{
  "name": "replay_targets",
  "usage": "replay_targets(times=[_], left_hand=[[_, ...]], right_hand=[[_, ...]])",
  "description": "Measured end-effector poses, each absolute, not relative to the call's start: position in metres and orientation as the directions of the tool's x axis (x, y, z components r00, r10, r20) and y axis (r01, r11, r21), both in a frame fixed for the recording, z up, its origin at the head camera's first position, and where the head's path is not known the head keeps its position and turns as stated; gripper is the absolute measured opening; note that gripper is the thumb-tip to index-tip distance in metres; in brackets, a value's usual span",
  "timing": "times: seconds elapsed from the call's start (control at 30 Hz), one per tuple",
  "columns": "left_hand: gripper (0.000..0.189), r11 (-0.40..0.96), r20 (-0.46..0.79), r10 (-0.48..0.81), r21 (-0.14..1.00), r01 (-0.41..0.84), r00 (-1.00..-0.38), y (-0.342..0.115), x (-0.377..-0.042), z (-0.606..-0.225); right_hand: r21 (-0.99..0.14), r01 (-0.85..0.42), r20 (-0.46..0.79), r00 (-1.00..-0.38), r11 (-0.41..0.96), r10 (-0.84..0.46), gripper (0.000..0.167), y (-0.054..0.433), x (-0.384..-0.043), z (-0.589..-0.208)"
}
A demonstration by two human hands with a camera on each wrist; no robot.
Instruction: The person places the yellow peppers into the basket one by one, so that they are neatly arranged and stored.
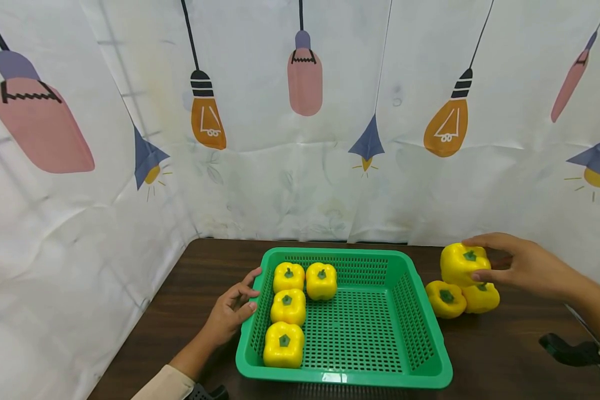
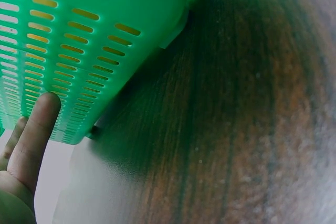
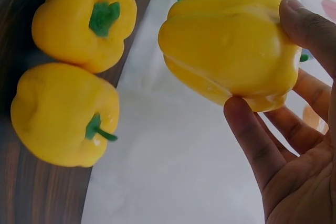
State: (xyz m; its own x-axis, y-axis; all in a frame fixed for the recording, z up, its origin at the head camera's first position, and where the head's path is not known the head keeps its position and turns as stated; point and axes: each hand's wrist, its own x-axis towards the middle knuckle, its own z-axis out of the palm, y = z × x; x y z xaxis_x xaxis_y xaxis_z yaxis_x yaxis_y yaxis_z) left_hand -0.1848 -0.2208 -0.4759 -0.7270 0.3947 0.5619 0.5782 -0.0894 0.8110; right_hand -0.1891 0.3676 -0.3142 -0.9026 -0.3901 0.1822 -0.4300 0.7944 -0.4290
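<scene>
Pinched between the thumb and fingers of my right hand (image 1: pixel 535 269) is a yellow bell pepper (image 3: pixel 231 45) with a green stem, raised above the table at the right. Below it, two more yellow bell peppers (image 3: pixel 65 114) lie side by side on the wood. A green perforated plastic basket (image 1: pixel 425 380) stands in the middle. Along its left side sit three yellow bell peppers (image 1: pixel 288 306) in a column, with another pepper (image 1: pixel 321 281) beside the farthest one. My left hand (image 1: pixel 232 308) rests its extended fingers against the basket's left rim and slotted outer wall.
The dark wooden table (image 1: pixel 525 344) reaches back to a white curtain (image 1: pixel 270 183) printed with hanging lamps, which also runs along the left. A black strap-like piece (image 1: pixel 570 350) shows near my right wrist.
</scene>
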Motion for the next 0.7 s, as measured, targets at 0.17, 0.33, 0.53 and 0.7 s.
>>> replay_targets(times=[0.17, 0.33, 0.53, 0.7], left_hand=[[0.022, -0.091, 0.560, 0.397, 0.812, 0.576, -0.727, -0.220, -0.184, -0.473], [0.021, -0.095, 0.555, 0.398, 0.817, 0.569, -0.730, -0.220, -0.185, -0.473], [0.021, -0.103, 0.549, 0.399, 0.823, 0.559, -0.735, -0.220, -0.185, -0.474], [0.021, -0.104, 0.548, 0.398, 0.824, 0.557, -0.736, -0.221, -0.185, -0.476]], right_hand=[[-0.401, -0.462, 0.210, -0.887, 0.791, -0.412, 0.064, 0.362, -0.191, -0.313], [-0.369, -0.506, 0.258, -0.861, 0.779, -0.437, 0.062, 0.356, -0.193, -0.314], [-0.413, -0.540, 0.270, -0.842, 0.734, -0.467, 0.061, 0.348, -0.195, -0.315], [-0.447, -0.559, 0.267, -0.829, 0.698, -0.492, 0.061, 0.341, -0.195, -0.316]])
